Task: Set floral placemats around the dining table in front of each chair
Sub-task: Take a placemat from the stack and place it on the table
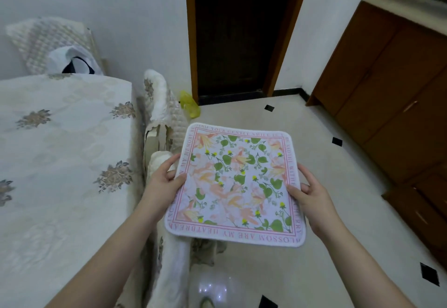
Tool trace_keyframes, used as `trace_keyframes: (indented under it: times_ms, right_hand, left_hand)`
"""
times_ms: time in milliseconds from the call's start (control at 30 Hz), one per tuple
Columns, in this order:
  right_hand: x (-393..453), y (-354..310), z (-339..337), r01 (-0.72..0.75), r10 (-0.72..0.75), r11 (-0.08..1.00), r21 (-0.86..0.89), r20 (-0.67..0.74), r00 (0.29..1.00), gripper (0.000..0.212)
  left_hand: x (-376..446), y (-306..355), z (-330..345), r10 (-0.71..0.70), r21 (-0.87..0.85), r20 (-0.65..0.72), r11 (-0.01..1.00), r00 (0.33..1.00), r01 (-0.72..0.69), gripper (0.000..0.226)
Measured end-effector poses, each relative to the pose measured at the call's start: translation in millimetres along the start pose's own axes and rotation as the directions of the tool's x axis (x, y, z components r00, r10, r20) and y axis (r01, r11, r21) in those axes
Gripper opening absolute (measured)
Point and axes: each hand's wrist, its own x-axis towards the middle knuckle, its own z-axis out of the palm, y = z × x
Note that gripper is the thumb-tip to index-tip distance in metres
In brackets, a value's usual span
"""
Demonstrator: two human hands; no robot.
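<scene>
My left hand [164, 182] and right hand [308, 199] pinch the floral placemat [235, 185] by opposite edges. It is level above the floor, right of the dining table [60, 150].

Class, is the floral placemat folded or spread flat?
Spread flat: the floral placemat shows its whole print and all four corners, left hand and right hand gripping opposite edges.

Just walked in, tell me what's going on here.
A person holds one floral placemat flat in the air, the left hand pinching its left edge and the right hand its right edge. The mat hangs over the floor and the chairs beside the table, which lies to the left under a pale patterned cloth. No placemat shows on the table in this view, so this one is not yet laid.
</scene>
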Motion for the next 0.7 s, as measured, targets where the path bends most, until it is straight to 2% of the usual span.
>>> trace_keyframes:
  times_ms: [133, 333, 567, 700]
  right_hand:
    - [35, -8, 18, -0.006, 0.008, 0.999, -0.035, 0.064, 0.998, 0.064]
    - [98, -17, 55, 0.003, 0.016, 0.997, -0.073, 0.256, 0.967, 0.064]
    - [166, -41, 107, 0.040, 0.031, 0.991, -0.128, 0.516, 0.856, 0.059]
    - [201, -56, 135, 0.060, 0.048, 0.986, -0.154, 0.613, 0.788, 0.061]
  left_hand:
    - [16, 2, -16, 0.004, 0.023, -0.073, 1.000, 0.997, -0.002, 0.052]
    - [21, -5, -40, 0.003, 0.032, -0.243, 0.999, 0.970, 0.004, 0.053]
    - [17, -2, -54, -0.072, -0.030, -0.507, 0.997, 0.859, 0.066, 0.054]
    - [9, 4, -46, -0.104, -0.075, -0.621, 0.994, 0.777, 0.073, 0.053]
